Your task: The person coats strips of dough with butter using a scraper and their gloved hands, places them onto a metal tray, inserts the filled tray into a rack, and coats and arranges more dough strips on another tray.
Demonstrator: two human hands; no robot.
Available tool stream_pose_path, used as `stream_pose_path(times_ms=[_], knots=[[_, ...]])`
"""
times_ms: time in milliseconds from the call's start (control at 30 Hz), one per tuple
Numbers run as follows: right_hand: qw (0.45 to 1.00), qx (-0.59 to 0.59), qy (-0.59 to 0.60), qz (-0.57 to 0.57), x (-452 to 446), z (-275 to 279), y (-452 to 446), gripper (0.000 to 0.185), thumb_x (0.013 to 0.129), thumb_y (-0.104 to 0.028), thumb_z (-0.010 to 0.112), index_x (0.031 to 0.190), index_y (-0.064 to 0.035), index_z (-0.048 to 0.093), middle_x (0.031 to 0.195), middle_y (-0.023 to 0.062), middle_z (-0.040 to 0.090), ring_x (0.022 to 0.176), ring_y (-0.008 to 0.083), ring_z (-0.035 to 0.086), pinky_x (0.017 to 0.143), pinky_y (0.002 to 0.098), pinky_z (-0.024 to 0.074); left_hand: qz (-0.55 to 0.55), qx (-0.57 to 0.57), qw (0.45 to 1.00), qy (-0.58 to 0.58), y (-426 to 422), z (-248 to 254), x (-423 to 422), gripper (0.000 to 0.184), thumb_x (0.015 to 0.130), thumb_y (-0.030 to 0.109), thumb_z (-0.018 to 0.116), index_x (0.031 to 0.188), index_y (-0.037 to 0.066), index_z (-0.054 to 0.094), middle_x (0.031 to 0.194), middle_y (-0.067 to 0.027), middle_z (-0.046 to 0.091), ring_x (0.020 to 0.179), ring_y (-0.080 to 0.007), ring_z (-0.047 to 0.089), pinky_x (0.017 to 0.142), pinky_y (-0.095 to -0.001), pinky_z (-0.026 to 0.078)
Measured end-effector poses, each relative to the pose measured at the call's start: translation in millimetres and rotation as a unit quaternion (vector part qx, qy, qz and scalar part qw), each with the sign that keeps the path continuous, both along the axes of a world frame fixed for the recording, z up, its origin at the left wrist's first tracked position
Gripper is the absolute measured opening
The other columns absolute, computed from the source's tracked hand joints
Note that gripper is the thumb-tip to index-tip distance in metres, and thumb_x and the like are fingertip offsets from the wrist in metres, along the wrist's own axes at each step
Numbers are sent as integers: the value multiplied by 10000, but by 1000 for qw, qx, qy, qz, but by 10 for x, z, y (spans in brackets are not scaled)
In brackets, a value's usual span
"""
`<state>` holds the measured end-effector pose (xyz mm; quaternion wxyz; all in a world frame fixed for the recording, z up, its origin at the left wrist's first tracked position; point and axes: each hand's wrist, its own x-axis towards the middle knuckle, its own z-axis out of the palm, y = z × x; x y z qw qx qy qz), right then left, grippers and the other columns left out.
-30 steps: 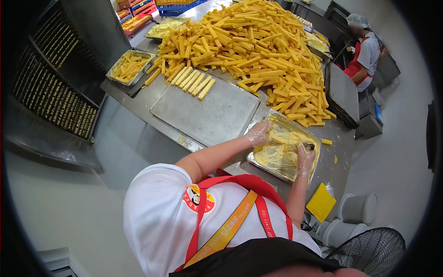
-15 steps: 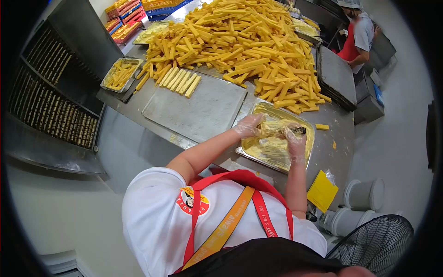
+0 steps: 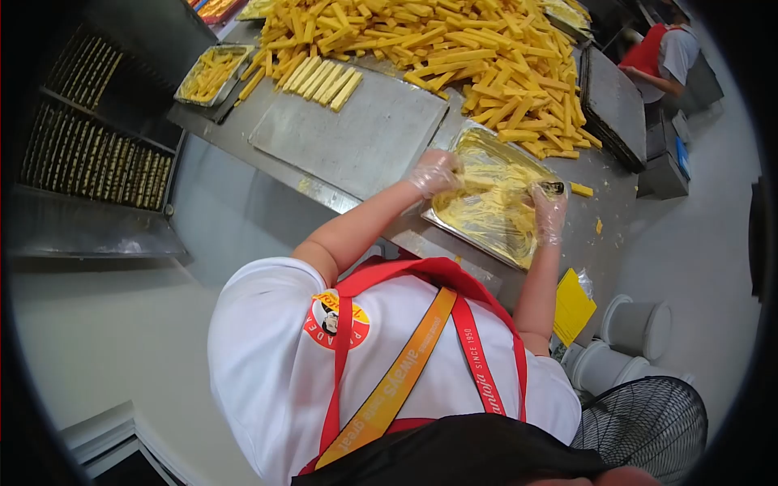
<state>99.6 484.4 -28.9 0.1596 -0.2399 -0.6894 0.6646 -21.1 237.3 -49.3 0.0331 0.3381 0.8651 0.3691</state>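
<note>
One metal tray (image 3: pixel 480 233), cream-smeared, on counter (image 3: pixel 616 193). Left hand (image 3: pixel 436 172), clear-gloved, fingers curled on left end of cream-coated stick (image 3: pixel 482 174) over tray. Right hand (image 3: pixel 549 211), also gloved, closed round dark-ended tool (image 3: pixel 553 188) at tray's right side. Heap of yellow sticks (image 3: pixel 478 57) just behind tray; flat metal sheet (image 3: pixel 348 134) at left bears row of paler sticks (image 3: pixel 322 82). Co-worker (image 3: pixel 674 58) at far right.

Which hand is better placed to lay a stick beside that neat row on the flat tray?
Probably the left hand: it is nearer the flat tray and its row of sticks. The right hand is farther off and seems to hold a dark-ended tool.
</note>
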Motion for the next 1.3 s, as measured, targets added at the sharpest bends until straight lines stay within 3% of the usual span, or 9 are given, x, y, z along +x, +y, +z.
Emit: stream_pose_path(times_ms=[167, 367, 667, 767, 867, 967, 1033, 1167, 1300], knots=[[959, 284, -8, 1, 124, 16, -120, 191, 816, -97, 651, 948, 24, 583, 806, 79, 615, 678, 151, 607, 612, 289, 498, 274, -10, 961, 48, -835, 62, -592, 233, 708, 327, 723, 803, 117, 691, 720, -138, 655, 641, -317, 633, 575, -411, 501], [993, 118, 6, -29, 103, -138, -176, 124, 797, -74, 639, 886, 1, 597, 764, 67, 605, 650, 142, 584, 608, 305, 485, 385, -61, 902, 185, -1604, -492, -1466, 170, 677, 234, 696, 746, 82, 665, 729, -165, 654, 644, -346, 632, 614, -428, 518], [910, 399, 74, 87, 82, 27, -831, 188, 771, -95, 686, 928, -13, 625, 833, 36, 631, 698, 145, 595, 667, 283, 487, 363, -121, 903, 196, -1775, -1177, -1854, 330, 647, 225, 686, 911, 46, 602, 879, -185, 611, 887, -355, 579, 785, -439, 488], [975, 163, -109, 103, 30, 172, -755, 204, 770, -93, 694, 939, -1, 626, 840, 41, 640, 714, 147, 603, 676, 293, 492, 378, -150, 859, 310, -1779, -1072, -1694, 395, 670, 226, 683, 995, 43, 551, 937, -169, 569, 918, -359, 541, 807, -442, 469], [991, 94, -68, -71, -63, -60, 4, 211, 783, -142, 684, 946, -18, 633, 823, 48, 644, 747, 158, 601, 707, 304, 487, 361, -83, 894, 254, -1574, -338, -1366, 362, 703, 228, 668, 993, 47, 549, 928, -159, 568, 887, -344, 546, 805, -438, 461], [888, 432, -116, -110, -106, 128, 4, 212, 777, -135, 691, 944, -17, 636, 825, 48, 643, 754, 159, 593, 709, 304, 487, 256, -72, 943, 199, -1273, -52, -1461, 403, 735, 259, 660, 1052, 43, 539, 996, -172, 583, 960, -346, 551, 853, -433, 454], [925, 378, -46, 12, -137, -3, -208, 196, 780, -107, 688, 946, -17, 633, 838, 43, 641, 760, 155, 606, 706, 302, 496, 181, -28, 927, 326, -1025, -263, -1762, 470, 762, 292, 664, 1139, 50, 522, 1097, -189, 588, 1052, -354, 546, 904, -423, 445], [981, 160, -72, 78, -176, 46, -547, 229, 775, -123, 696, 958, -1, 632, 810, 69, 641, 761, 172, 601, 703, 316, 485, 150, -71, 980, 106, -518, -184, -2071, 526, 793, 316, 660, 1209, 40, 494, 1193, -206, 567, 1123, -353, 535, 938, -408, 439], [976, 139, -116, -124, -224, 128, -43, 243, 778, -148, 696, 959, 0, 631, 833, 82, 644, 765, 169, 601, 707, 331, 487, 187, -151, 971, 6, -316, -295, -2317, 481, 796, 356, 643, 1152, 41, 566, 1155, -200, 601, 1093, -347, 566, 918, -408, 452]])
